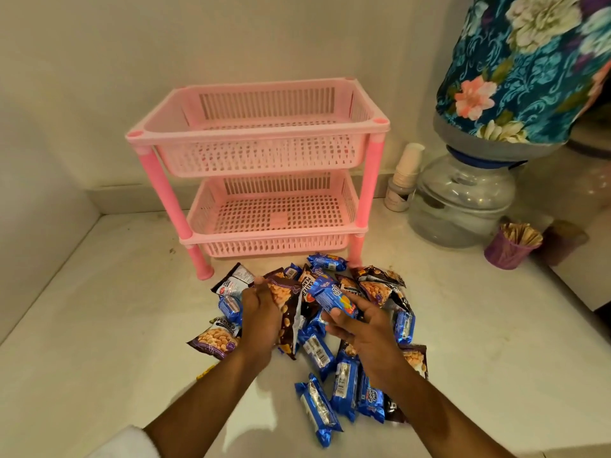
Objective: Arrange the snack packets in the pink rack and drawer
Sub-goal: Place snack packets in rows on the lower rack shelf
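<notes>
Your left hand [259,312] closed on brown peanut packet [287,309], long axis running toward you. Right hand [358,325] pinches blue biscuit packet [332,297], lifted over pile [330,358]. Pink rack [264,166] straight ahead, beyond pile, both trays empty; neither hand clearly nearer.
</notes>
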`<state>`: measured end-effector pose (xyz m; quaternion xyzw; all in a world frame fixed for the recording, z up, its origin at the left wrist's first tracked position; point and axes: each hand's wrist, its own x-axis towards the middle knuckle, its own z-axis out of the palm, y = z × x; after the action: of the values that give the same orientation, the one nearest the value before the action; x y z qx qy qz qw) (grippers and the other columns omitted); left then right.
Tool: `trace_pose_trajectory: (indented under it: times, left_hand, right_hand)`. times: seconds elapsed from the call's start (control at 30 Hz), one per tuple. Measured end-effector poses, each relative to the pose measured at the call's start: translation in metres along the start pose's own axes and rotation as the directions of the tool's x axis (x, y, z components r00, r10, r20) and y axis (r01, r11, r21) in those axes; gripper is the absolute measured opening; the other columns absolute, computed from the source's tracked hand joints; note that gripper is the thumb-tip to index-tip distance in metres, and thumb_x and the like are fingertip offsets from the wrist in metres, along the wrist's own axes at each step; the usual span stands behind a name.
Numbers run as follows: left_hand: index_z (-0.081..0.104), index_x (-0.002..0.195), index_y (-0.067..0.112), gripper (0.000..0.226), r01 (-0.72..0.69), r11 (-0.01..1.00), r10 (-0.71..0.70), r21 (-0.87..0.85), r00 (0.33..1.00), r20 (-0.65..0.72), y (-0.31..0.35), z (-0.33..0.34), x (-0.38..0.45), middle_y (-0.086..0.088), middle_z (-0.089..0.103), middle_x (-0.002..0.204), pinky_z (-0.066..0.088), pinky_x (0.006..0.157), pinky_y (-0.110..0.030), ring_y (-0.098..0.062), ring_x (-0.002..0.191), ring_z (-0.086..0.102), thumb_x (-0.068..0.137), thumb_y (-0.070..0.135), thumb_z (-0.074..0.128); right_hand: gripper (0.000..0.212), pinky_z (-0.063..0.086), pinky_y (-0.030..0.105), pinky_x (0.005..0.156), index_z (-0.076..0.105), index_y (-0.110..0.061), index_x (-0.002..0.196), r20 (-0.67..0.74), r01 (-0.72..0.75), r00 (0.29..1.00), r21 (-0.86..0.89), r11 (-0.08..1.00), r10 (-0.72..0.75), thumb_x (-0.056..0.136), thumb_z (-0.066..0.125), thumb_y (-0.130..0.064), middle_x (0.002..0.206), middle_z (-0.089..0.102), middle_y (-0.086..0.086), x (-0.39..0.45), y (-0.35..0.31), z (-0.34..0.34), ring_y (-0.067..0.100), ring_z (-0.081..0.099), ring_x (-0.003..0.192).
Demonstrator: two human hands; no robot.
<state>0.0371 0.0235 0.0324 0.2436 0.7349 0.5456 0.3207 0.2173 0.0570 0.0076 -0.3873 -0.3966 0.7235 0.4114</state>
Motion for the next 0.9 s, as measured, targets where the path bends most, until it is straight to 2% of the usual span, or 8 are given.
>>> trace_pose_trajectory:
  times: [0.1, 0.17, 0.33, 0.47, 0.57, 0.7, 0.8, 0.9]
  left_hand:
    - [0.046, 0.098, 0.025, 0.048, 0.161, 0.983, -0.155, -0.087, 0.985, 0.072, 0.007, 0.005, -0.004, 0.001, 0.058, 0.073, 0.046, 0.038, -0.023, -0.013, 0.061, 0.059, 0.094, 0.067, 0.022]
    - [0.046, 0.107, 0.031, 0.039, 0.201, 0.967, -0.174, -0.16, 0.971, 0.165, 0.007, 0.005, -0.007, -0.006, 0.069, 0.08, 0.051, 0.042, -0.026, -0.021, 0.064, 0.069, 0.096, 0.064, 0.028]
    - [0.049, 0.124, 0.026, 0.03, 0.194, 0.961, -0.082, -0.199, 0.881, 0.466, 0.005, -0.008, -0.008, -0.014, 0.07, 0.113, 0.056, 0.067, -0.033, -0.022, 0.089, 0.072, 0.095, 0.029, 0.058]
    - [0.055, 0.127, 0.028, 0.043, 0.103, 0.979, 0.023, -0.177, 0.804, 0.594, 0.009, -0.025, -0.01, -0.001, 0.072, 0.116, 0.057, 0.079, -0.029, -0.018, 0.103, 0.07, 0.091, 0.005, 0.062]
    - [0.055, 0.128, 0.037, 0.049, 0.046, 0.991, 0.031, -0.124, 0.829, 0.559, 0.006, -0.035, -0.008, -0.001, 0.072, 0.114, 0.059, 0.085, -0.044, -0.026, 0.104, 0.07, 0.088, 0.016, 0.073]
    - [0.057, 0.125, 0.044, 0.062, 0.105, 0.978, -0.016, -0.181, 0.9, 0.435, 0.001, -0.043, -0.003, -0.005, 0.069, 0.109, 0.061, 0.069, -0.038, -0.024, 0.091, 0.074, 0.078, 0.012, 0.082]
    - [0.063, 0.118, 0.034, 0.061, -0.038, 0.983, 0.1, -0.18, 0.931, 0.352, 0.004, -0.052, 0.002, -0.009, 0.07, 0.089, 0.055, 0.063, -0.029, -0.024, 0.078, 0.073, 0.07, 0.004, 0.086]
    - [0.066, 0.108, 0.016, 0.047, 0.032, 0.956, 0.053, -0.292, 0.959, 0.278, 0.012, -0.059, 0.006, -0.015, 0.075, 0.098, 0.055, 0.061, -0.026, -0.024, 0.077, 0.074, 0.068, -0.003, 0.083]
  right_hand:
    - [0.059, 0.063, 0.036, 0.079, 0.057, -0.014, 0.133, 0.06, -0.015, 0.998, 0.105, 0.994, 0.009, 0.077, 0.077, -0.013, 0.115, 0.074, 0.014, -0.003, -0.002, 0.017, 0.033, 0.072, 0.107]
    - [0.057, 0.062, 0.041, 0.082, 0.055, -0.015, 0.136, 0.078, -0.003, 0.997, 0.085, 0.996, -0.004, 0.082, 0.075, -0.013, 0.115, 0.074, 0.014, -0.003, -0.004, 0.026, 0.032, 0.072, 0.107]
    - [0.047, 0.063, 0.04, 0.08, 0.059, -0.02, 0.13, 0.025, 0.013, 1.0, 0.07, 0.997, -0.015, 0.086, 0.073, -0.011, 0.112, 0.075, 0.009, 0.002, -0.012, 0.03, 0.026, 0.073, 0.105]
    - [0.052, 0.062, 0.035, 0.076, 0.062, -0.025, 0.122, 0.007, 0.023, 1.0, 0.089, 0.996, -0.023, 0.073, 0.078, -0.016, 0.114, 0.075, 0.011, 0.005, -0.015, 0.026, 0.03, 0.073, 0.105]
    - [0.053, 0.063, 0.035, 0.074, 0.061, -0.026, 0.121, -0.004, 0.022, 1.0, 0.063, 0.998, -0.021, 0.071, 0.079, -0.017, 0.112, 0.076, 0.01, 0.007, -0.017, 0.027, 0.03, 0.074, 0.103]
    - [0.055, 0.062, 0.034, 0.069, 0.061, -0.024, 0.124, -0.001, 0.026, 1.0, 0.008, 1.0, -0.026, 0.072, 0.08, -0.02, 0.106, 0.077, 0.009, 0.007, -0.019, 0.029, 0.029, 0.075, 0.098]
    - [0.048, 0.061, 0.035, 0.065, 0.065, -0.022, 0.121, -0.03, 0.017, 0.999, 0.037, 0.999, -0.016, 0.075, 0.078, -0.031, 0.105, 0.078, 0.002, 0.007, -0.02, 0.034, 0.028, 0.076, 0.095]
    - [0.033, 0.062, 0.034, 0.064, 0.065, -0.019, 0.123, -0.06, 0.027, 0.998, 0.041, 0.999, -0.024, 0.091, 0.068, -0.028, 0.107, 0.077, 0.007, 0.008, -0.022, 0.039, 0.029, 0.075, 0.094]
